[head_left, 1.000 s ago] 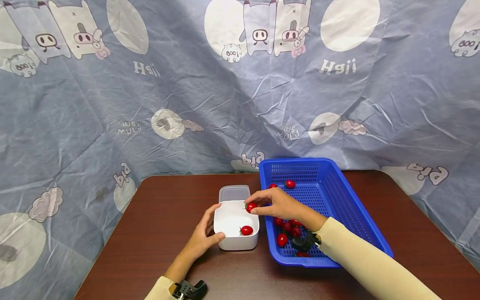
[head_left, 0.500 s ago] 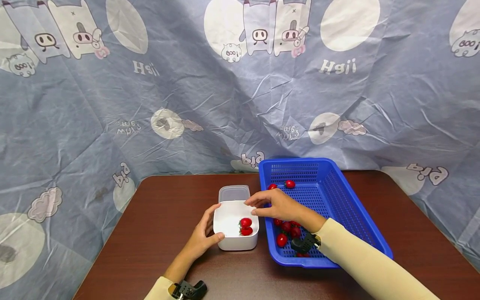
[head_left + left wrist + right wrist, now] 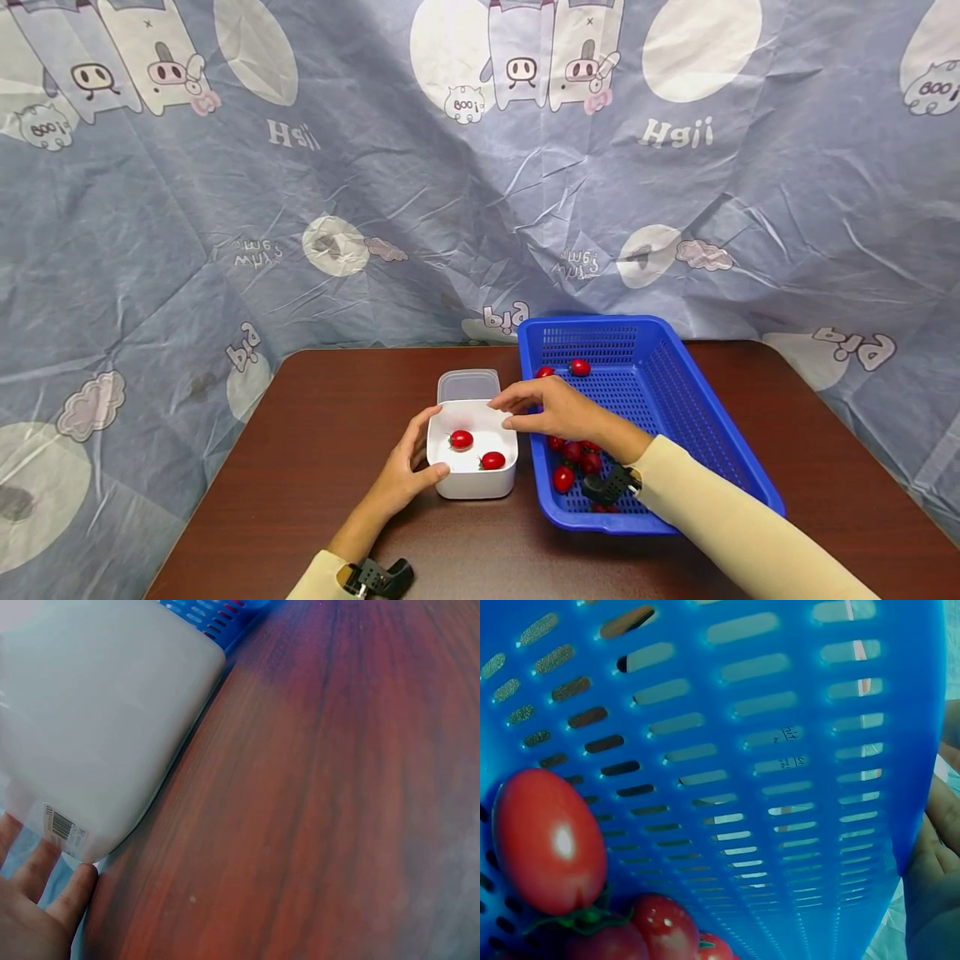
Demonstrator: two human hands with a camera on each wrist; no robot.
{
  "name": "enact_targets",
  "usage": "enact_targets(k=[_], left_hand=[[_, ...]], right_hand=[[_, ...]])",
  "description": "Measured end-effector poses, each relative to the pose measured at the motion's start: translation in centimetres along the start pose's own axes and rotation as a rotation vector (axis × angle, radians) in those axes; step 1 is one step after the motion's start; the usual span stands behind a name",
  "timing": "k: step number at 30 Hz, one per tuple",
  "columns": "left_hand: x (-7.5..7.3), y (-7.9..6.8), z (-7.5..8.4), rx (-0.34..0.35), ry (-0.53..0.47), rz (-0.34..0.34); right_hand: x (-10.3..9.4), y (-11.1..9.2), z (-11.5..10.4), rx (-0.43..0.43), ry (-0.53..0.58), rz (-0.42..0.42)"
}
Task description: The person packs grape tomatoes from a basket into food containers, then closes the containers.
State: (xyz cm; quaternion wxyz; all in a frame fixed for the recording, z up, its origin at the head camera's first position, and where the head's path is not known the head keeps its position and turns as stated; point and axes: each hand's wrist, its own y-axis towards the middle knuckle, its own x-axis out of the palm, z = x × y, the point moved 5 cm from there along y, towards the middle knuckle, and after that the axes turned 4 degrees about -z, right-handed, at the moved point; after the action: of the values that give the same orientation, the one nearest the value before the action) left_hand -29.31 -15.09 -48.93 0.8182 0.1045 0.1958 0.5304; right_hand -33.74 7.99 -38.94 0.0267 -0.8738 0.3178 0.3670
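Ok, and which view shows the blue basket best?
The head view: it takes in nearly the whole blue basket, rim, walls and floor, though the right arm covers part. The right wrist view shows part of its slotted inside close up, with red tomatoes; the left wrist view catches a slotted piece at the top edge.

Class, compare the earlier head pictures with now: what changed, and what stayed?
The right hand let go of a tomato, which dropped into the white box, then shifted left, away from the other tomato. The left hand still holds the box; the blue basket stayed put.
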Motion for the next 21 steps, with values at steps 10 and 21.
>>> enact_targets(k=[10, 21], left_hand=[[0.0, 0.1, -0.5, 0.007, 0.003, -0.001], [-0.1, -0.1, -0.5, 0.027, -0.014, -0.005]], right_hand=[[-0.9, 0.1, -0.9, 0.025, 0.007, -0.017], [-3.3, -1.8, -2.0, 0.061, -0.023, 0.096]])
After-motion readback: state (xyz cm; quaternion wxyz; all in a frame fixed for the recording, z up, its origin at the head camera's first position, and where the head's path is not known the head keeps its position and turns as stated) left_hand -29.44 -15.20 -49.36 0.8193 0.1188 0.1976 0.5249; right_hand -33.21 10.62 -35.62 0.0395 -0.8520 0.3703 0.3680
